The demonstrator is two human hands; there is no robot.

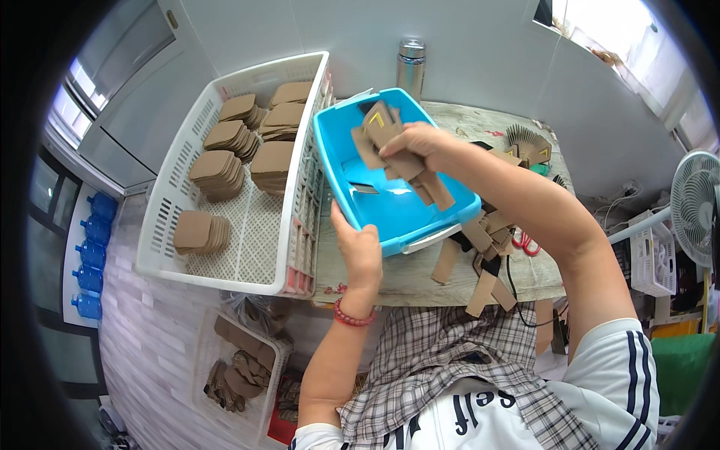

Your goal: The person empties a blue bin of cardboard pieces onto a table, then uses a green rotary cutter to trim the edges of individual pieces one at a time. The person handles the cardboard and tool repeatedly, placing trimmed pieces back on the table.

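A light-blue plastic bin (346, 193) sits tilted on the table, its inside facing me. My left hand (358, 251) grips its near left wall, thumb toward the rim and the other fingers partly hidden. Over the bin's opening, my right hand (420, 146) is closed on a loose bunch of brown cardboard pieces (401, 161); one bears a yellow angular mark. A small dark-edged piece (364, 188) lies on the bin's inner wall. Right of the bin, below my right forearm, several cardboard strips (486, 236) are heaped on the table.
A white perforated crate (279, 247) on the left holds stacks of rounded cardboard pieces (217, 174). Behind the bin stands a steel flask (411, 69). Red-handled scissors (526, 244) lie near the strips. Below is another white crate (202, 409) with cardboard; a fan (694, 206) stands far right.
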